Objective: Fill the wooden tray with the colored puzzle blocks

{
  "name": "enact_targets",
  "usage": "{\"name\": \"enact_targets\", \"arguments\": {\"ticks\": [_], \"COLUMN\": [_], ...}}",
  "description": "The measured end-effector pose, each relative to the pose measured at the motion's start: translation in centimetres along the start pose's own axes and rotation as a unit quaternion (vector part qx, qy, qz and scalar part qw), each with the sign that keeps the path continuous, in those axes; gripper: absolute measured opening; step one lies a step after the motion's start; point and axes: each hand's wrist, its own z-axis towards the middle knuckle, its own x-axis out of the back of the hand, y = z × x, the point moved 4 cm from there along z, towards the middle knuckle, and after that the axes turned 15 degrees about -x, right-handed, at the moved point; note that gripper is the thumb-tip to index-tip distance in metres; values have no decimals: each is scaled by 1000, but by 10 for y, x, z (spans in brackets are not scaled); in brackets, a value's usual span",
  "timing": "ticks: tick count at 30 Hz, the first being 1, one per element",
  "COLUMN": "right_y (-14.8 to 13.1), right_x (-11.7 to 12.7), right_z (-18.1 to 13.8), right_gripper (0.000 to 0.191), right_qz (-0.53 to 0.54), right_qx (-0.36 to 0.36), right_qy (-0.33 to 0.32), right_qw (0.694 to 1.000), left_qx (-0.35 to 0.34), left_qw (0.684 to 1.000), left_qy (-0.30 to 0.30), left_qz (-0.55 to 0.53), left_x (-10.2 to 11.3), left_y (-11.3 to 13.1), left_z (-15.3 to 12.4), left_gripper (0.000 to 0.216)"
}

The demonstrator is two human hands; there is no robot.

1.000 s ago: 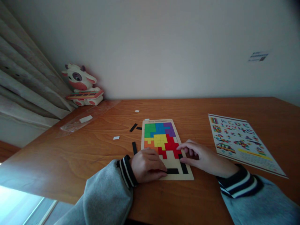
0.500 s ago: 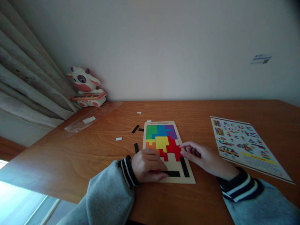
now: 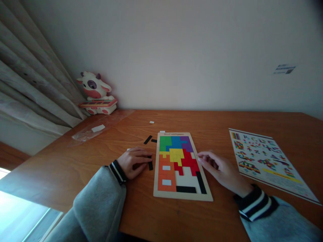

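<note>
A wooden puzzle board [image 3: 183, 196] with a pale frame lies on the table between my hands. Green, blue, purple, yellow, red and orange pieces fill much of it, and two black strips lie along its lower and right sides. Left of the board, my left hand [image 3: 135, 162] has its bent fingertips at a loose black strip [image 3: 150, 165], partly covering it; thumb and fingers are apart. My right hand [image 3: 218, 171] rests by the board's right edge. Its thumb and index finger are slightly apart at the frame, the other fingers curled, with nothing visible in them.
Two more black strips [image 3: 147, 139] and small white pieces [image 3: 151, 122] lie beyond my left hand. A clear plastic bag [image 3: 83, 135] and a cow toy [image 3: 97, 94] with a keyboard stand far left. A printed pattern sheet [image 3: 270, 161] lies at right.
My left hand has left the board's lower left and moved left to the loose black strip, uncovering the orange pieces. The right hand stays near the board's right edge. The view shifted slightly.
</note>
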Motion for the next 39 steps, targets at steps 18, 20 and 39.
{"name": "enact_targets", "arguments": {"ticks": [18, 20, 39], "right_y": [8, 8, 13], "right_x": [0, -2, -2], "right_z": [75, 75, 71], "right_gripper": [35, 34, 29], "right_qz": [-28, -52, -66], "right_qx": [10, 15, 14], "right_qy": [150, 155, 148], "right_qw": [988, 986, 987], "left_qx": [37, 23, -9], "left_qw": [999, 1000, 993], "left_qy": [24, 19, 17], "left_qz": [0, 8, 120], "left_x": [-29, -31, -12], "left_y": [-40, -40, -56], "left_z": [43, 42, 7], "left_gripper": [27, 28, 25]}}
